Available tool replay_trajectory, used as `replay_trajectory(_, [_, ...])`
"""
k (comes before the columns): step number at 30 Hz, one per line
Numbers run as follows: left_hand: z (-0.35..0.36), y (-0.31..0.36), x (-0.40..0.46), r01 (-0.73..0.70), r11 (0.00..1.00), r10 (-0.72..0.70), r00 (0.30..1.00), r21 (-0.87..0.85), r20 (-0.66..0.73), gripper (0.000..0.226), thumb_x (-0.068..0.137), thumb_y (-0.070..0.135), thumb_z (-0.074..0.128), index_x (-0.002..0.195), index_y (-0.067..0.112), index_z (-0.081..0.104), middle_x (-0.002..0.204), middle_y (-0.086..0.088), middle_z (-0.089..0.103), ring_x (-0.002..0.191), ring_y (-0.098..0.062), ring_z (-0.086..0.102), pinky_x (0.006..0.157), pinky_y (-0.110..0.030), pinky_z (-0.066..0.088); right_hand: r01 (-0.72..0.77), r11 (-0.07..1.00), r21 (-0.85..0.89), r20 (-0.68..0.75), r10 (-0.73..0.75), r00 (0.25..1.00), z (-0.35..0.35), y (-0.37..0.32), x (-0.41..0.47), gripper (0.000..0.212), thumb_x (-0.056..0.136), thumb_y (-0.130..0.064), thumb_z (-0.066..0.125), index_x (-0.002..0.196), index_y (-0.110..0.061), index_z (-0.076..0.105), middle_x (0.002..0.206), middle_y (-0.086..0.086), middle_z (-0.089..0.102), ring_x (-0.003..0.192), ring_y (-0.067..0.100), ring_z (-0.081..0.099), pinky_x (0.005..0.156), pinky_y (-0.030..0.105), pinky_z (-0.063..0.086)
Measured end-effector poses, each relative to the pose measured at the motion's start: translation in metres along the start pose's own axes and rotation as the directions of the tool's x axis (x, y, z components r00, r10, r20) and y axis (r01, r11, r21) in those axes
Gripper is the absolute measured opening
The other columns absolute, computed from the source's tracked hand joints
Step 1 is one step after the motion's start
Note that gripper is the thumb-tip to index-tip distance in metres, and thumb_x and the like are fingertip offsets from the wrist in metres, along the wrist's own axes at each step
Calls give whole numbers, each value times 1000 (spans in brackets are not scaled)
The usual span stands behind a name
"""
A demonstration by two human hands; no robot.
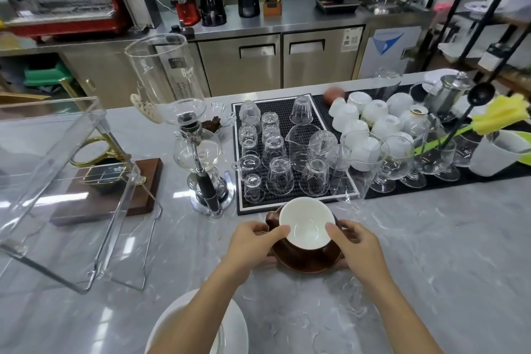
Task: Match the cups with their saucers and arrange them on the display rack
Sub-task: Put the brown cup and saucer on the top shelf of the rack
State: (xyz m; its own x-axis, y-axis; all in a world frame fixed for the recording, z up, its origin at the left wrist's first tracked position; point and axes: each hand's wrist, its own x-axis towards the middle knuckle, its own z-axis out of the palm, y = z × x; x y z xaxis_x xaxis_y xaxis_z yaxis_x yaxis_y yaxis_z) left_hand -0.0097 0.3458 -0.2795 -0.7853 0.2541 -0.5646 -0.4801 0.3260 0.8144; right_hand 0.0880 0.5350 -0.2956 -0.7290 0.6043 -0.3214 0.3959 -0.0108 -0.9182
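Observation:
A brown cup with a white inside (305, 224) sits on a brown saucer (304, 263) in the middle of the grey marble counter. My left hand (253, 241) grips the saucer's left edge, thumb against the cup's rim. My right hand (355, 241) grips the saucer's right edge, thumb on the rim too. The cup's handle points to the far left. Whether the saucer rests on the counter or is lifted I cannot tell. Several white cups (373, 121) lie upside down on the black mat at the right. White saucers (230, 333) are stacked at the bottom edge, partly behind my left forearm.
A black mat (287, 129) with several upturned glasses lies just behind the cup. A glass siphon brewer (201, 158) stands to its left, then a wooden base (115, 198) and a clear acrylic case (57, 181). Stemmed glasses (396, 158) and a white mug (500, 155) stand at right.

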Motion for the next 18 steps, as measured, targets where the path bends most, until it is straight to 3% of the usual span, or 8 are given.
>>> replay_trajectory(3, [-2,5,-3,40,999,-41,997,26,63,44,81,34,81,105,-1,69,86,-15,76,66,-19,73,64,-33,64,-41,999,3,27,41,999,-1,3,3,54,59,-64,78,91,-20,74,87,9,76,83,33,73,73,56,61])
replay_trajectory(7, [-4,9,0,66,997,-69,994,38,84,46,81,31,81,108,-4,66,85,-15,74,59,-18,71,56,-29,61,-103,993,49,70,99,993,-3,2,7,44,71,-44,83,93,-8,71,94,23,72,79,38,72,55,47,62])
replay_trajectory(14, [-9,15,-2,44,998,-48,996,48,81,54,77,25,85,110,-11,64,87,-20,76,61,-23,73,57,-35,63,-123,988,90,97,114,989,-5,-2,4,43,76,-31,83,98,2,67,92,28,70,63,36,72,56,51,61])
replay_trajectory(18, [-12,18,-14,17,1000,-17,997,2,69,55,75,26,86,110,-10,63,96,-25,77,66,-28,75,56,-34,61,-90,990,112,73,82,994,-4,-2,-1,43,76,-30,83,100,2,67,91,28,70,59,33,69,52,45,59])
